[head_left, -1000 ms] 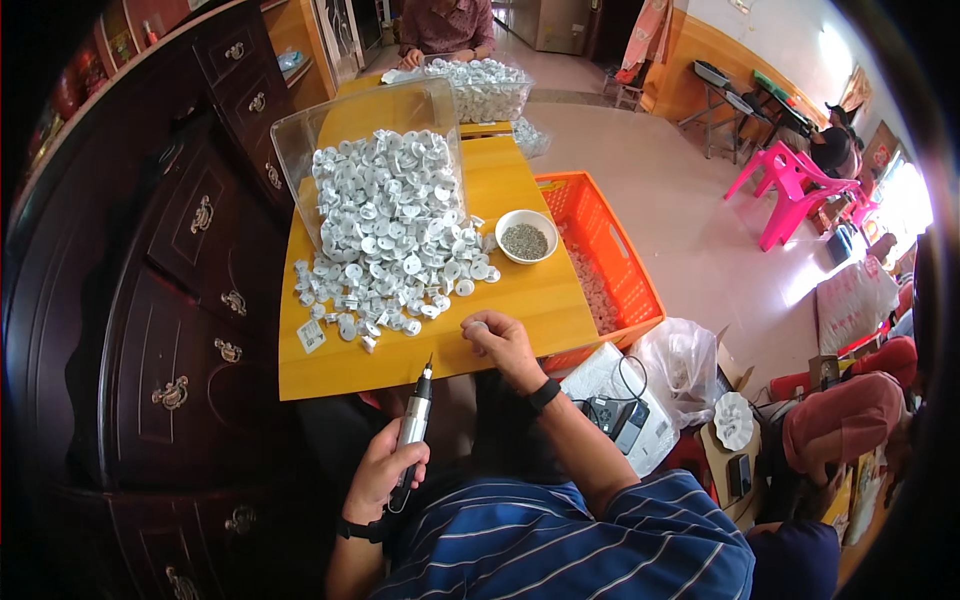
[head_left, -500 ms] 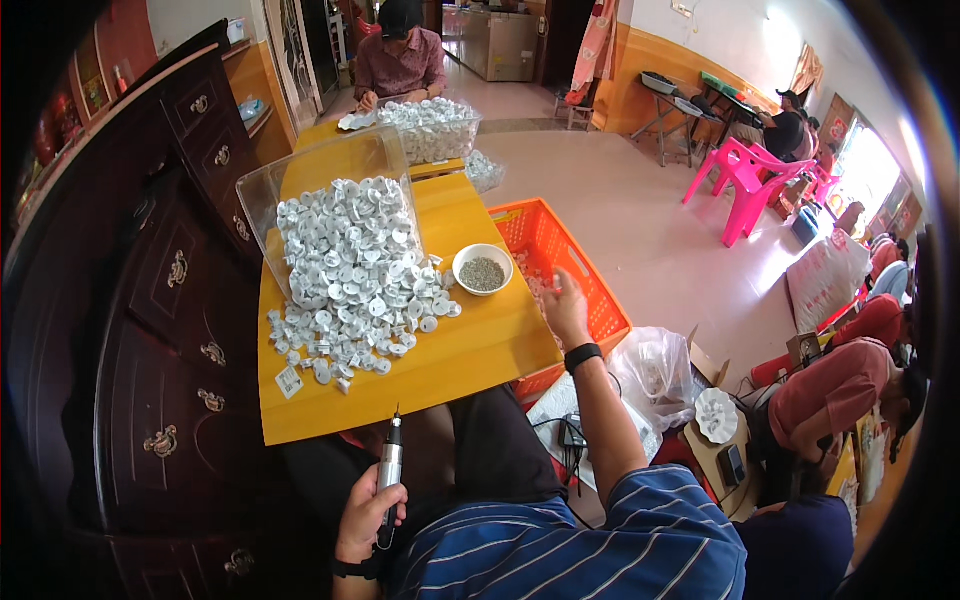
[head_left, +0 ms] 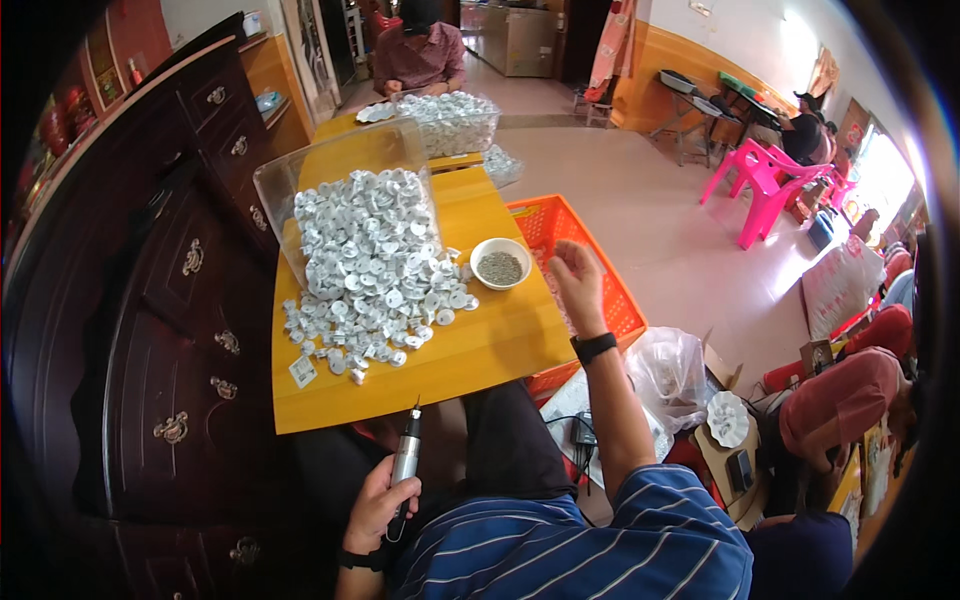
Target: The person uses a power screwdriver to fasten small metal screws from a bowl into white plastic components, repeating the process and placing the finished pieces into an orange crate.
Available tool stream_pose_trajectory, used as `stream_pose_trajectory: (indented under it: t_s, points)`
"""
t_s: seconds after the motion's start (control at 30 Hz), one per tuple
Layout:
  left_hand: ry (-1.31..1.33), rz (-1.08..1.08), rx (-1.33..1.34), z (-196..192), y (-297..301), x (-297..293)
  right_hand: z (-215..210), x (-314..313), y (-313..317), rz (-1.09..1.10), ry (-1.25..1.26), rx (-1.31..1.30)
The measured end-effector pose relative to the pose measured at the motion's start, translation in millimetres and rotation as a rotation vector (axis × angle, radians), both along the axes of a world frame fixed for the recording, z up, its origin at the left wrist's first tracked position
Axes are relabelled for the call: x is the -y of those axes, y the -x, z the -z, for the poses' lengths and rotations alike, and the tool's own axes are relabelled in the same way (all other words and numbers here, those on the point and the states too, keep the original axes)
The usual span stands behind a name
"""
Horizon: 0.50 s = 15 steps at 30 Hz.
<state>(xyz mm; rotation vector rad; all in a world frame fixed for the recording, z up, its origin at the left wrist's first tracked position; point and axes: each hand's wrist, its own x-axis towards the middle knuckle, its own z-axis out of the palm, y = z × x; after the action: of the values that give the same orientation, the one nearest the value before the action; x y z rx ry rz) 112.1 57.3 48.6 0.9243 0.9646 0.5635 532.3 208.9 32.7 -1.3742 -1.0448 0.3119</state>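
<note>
Screwdriver (head_left: 406,460) | left hand (head_left: 378,502) around it | right hand (head_left: 580,285) curled, contents unclear, near bowl (head_left: 500,264), crate (head_left: 622,306) | heaped white parts (head_left: 370,262)

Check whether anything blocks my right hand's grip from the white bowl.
Nothing visible does. Between your right hand and the white bowl, only a bit of orange crate and bare yellow tabletop shows.

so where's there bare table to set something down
The wooden table is bare between the white parts, the bowl and its near edge, and also behind the bowl, right of the clear bin. It's crowded on the left, under the bin and white parts.
</note>
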Motion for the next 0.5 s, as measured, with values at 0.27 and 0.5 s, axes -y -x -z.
stream_pose_trajectory:
  t_s: [0.27,0.5]
  points:
    - [0.029,0.021,0.042,12,-3,-1,-214,110,147,-1.122,-0.442,-0.609]
    - [0.012,-0.033,-0.016,8,-3,9,-198,224,188,-1.479,-0.582,-1.279]
